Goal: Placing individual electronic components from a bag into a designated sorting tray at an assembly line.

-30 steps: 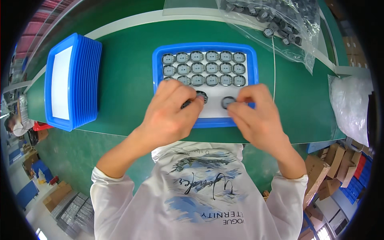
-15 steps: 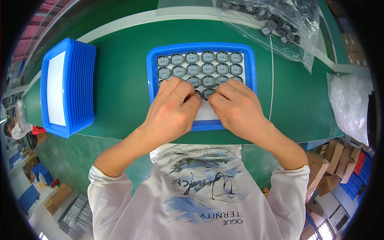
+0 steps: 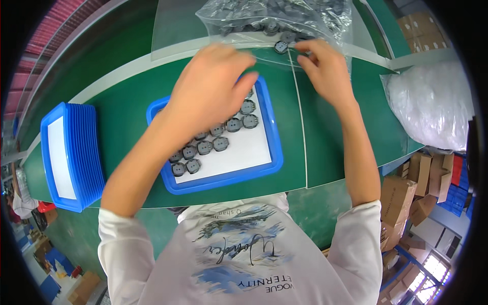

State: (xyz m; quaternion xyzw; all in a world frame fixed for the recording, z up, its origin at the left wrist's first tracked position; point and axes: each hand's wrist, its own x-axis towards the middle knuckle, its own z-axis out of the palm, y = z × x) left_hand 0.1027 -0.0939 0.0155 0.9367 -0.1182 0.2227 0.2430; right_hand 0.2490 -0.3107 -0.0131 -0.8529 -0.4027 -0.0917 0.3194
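Head view: grey part (image 3: 280, 47) beside right fingers (image 3: 305, 61)

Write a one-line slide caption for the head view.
Both hands, left hand and right hand, reach to a clear bag of small grey parts beyond a partly filled blue tray.

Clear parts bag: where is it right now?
In the head view the clear parts bag lies at the far edge of the green table, beyond the blue tray. The right hand is at its near edge, the left hand beside it.
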